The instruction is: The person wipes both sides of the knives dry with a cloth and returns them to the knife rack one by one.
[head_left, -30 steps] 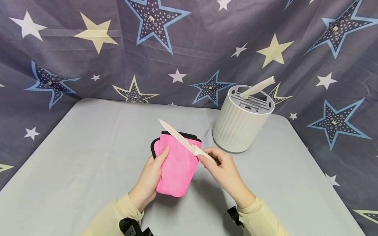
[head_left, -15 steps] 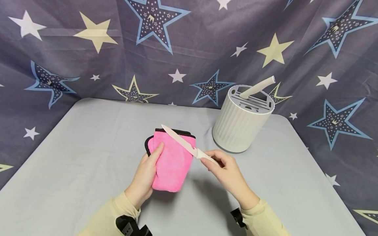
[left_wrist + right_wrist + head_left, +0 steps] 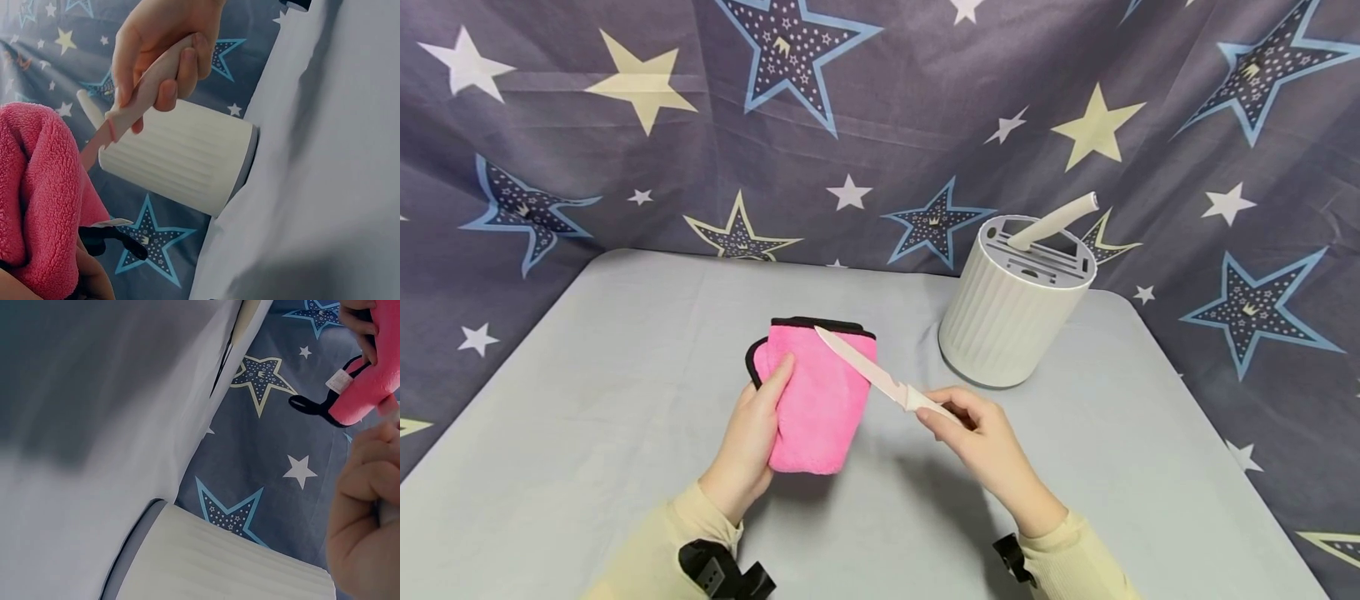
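A folded pink towel (image 3: 820,400) with black edging is gripped along its left side by my left hand (image 3: 748,442), thumb on the front face. My right hand (image 3: 985,442) pinches the pale handle of a knife (image 3: 865,367), whose light pinkish blade slants up and left in front of the towel. In the left wrist view the knife (image 3: 147,94) shows its handle in the curled fingers, with part of the blade hidden behind the plush towel (image 3: 53,200). From the right wrist, the towel (image 3: 369,394) shows a black loop and a white label.
A ribbed off-white knife block (image 3: 1015,317) stands on the grey-covered table (image 3: 587,400) at the back right. One pale handle (image 3: 1054,222) sticks out of its slotted top. A dark curtain (image 3: 880,150) with stars hangs behind the table.
My left hand has moved left and slightly up with the towel. My right hand has shifted a little right and down, and the knife now overlaps less of the towel.
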Motion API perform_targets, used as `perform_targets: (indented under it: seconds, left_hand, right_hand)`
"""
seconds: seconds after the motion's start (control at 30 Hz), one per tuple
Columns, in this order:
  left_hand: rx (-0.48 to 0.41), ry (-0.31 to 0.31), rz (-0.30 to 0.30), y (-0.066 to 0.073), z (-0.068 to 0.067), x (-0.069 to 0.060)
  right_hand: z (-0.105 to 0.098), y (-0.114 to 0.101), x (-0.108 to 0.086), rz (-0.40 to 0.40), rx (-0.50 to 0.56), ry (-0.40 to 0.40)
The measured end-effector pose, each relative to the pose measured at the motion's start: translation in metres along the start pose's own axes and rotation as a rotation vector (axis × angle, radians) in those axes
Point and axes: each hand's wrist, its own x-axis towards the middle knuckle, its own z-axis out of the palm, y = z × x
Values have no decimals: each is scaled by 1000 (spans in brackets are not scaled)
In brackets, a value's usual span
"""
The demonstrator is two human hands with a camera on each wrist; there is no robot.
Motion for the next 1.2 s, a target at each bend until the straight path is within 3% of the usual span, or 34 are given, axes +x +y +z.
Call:
perform_targets:
  seconds: [0.7, 1.2]
  left_hand:
    - [-57, 3, 42, 8, -9, 1]
    - [-90, -10, 4, 3, -4, -2]
  right_hand:
    - [-9, 7, -3, -19, 9, -11]
    - [-5, 4, 2, -3, 36, -10]
